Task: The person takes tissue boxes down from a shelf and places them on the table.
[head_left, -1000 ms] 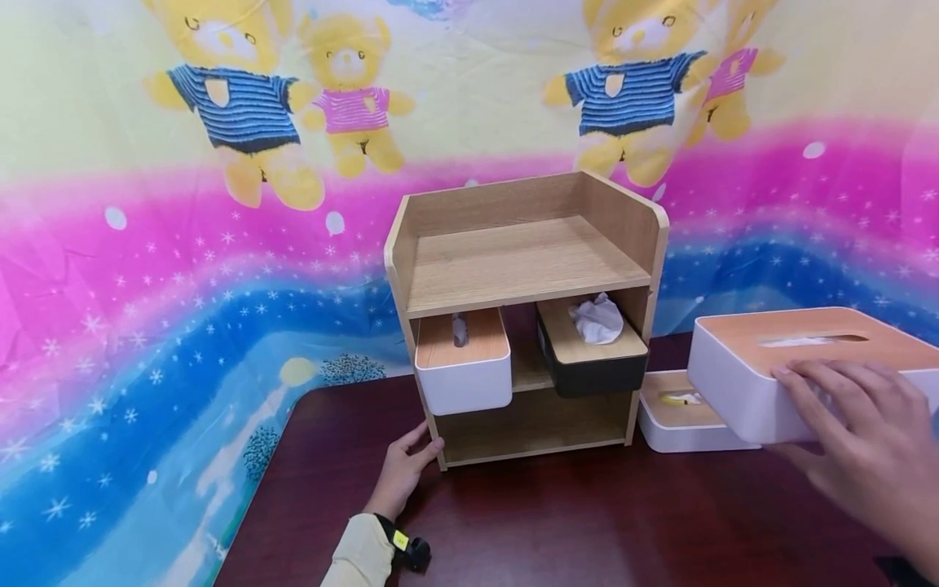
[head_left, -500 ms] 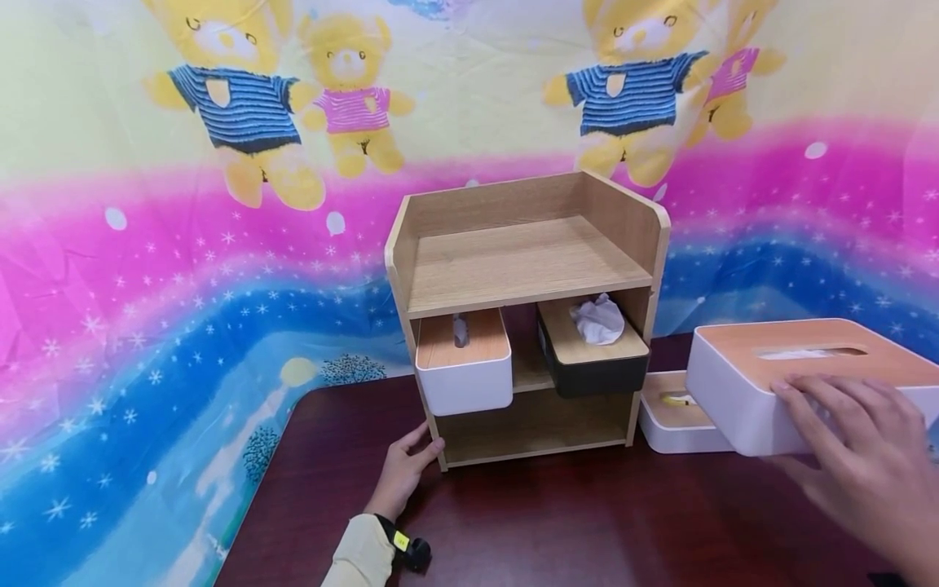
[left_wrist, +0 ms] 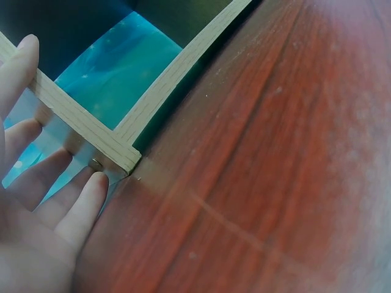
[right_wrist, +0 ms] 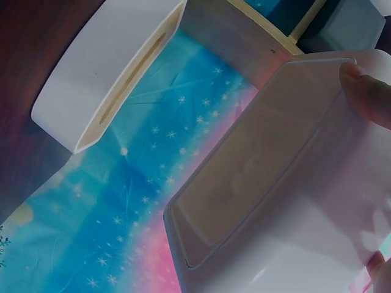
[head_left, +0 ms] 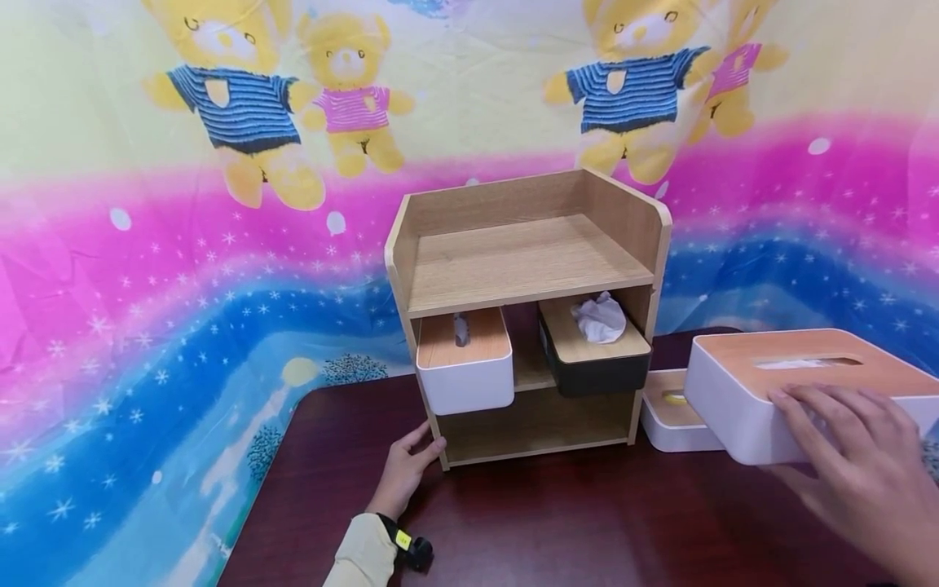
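My right hand (head_left: 858,456) grips a white tissue box (head_left: 748,416) with a wood-look lid, fingers over the lid's edge and thumb beneath. Tissue shows in its slot. The right wrist view shows the box's underside, with the thumb (right_wrist: 366,94) on it. At the lower left of a small wooden desk shelf (head_left: 513,261), my left hand (head_left: 406,470) holds the side panel. In the left wrist view its thumb (left_wrist: 21,70) is at the panel's front edge and the fingers lie along the outer face.
On the middle shelf, a narrow white tissue box (head_left: 469,383) and a black tissue box (head_left: 601,375) jut forward. Beside the shelf, a low white tissue box (head_left: 685,438) stands on the dark red table (head_left: 572,522), partly hidden behind the held one. A bear-print cloth (head_left: 469,98) hangs behind.
My right hand has lowered the white tissue box slightly, covering more of the low box behind it. My left hand stays at the shelf's lower left side.
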Demonstrator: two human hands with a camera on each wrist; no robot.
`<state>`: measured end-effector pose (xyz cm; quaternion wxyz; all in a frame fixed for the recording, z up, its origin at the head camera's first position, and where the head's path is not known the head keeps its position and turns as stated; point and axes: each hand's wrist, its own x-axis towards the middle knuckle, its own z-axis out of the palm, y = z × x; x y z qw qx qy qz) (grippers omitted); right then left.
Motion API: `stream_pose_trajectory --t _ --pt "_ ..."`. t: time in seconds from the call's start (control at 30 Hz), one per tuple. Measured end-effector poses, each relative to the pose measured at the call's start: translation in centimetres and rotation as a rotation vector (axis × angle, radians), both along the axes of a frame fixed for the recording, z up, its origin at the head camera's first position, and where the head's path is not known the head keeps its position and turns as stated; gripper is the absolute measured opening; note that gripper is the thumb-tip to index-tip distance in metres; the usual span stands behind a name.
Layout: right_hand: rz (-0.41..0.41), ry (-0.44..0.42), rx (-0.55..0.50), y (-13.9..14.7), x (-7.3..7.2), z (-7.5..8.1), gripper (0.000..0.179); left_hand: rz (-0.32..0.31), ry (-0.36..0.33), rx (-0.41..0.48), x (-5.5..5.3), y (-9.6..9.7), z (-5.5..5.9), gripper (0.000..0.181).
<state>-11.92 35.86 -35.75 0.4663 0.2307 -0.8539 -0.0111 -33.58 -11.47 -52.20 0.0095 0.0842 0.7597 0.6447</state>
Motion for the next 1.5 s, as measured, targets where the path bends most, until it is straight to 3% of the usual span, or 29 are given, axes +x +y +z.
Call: stream_pose_trajectory --t 0.23,0.43,0.8,1.5 --pt "0.0 -0.03 0.004 0.2 0.3 -0.6 0.083 -0.004 0.008 0.012 0.0 0.0 -0.2 0.067" --pt "0.023 0.007 0.005 0.2 0.1 -1.1 0.083 -0.007 0.017 0.023 0.0 0.0 -0.3 0.072" --pt "-0.045 -0.081 0.018 0.2 0.8 -2.3 0.083 -0.007 0.025 0.019 0.0 0.0 -0.3 0.071" --pt "-0.039 -0.089 0.014 0.1 1.1 -3.6 0.086 0.001 0.016 0.021 0.1 0.0 -0.1 0.066"
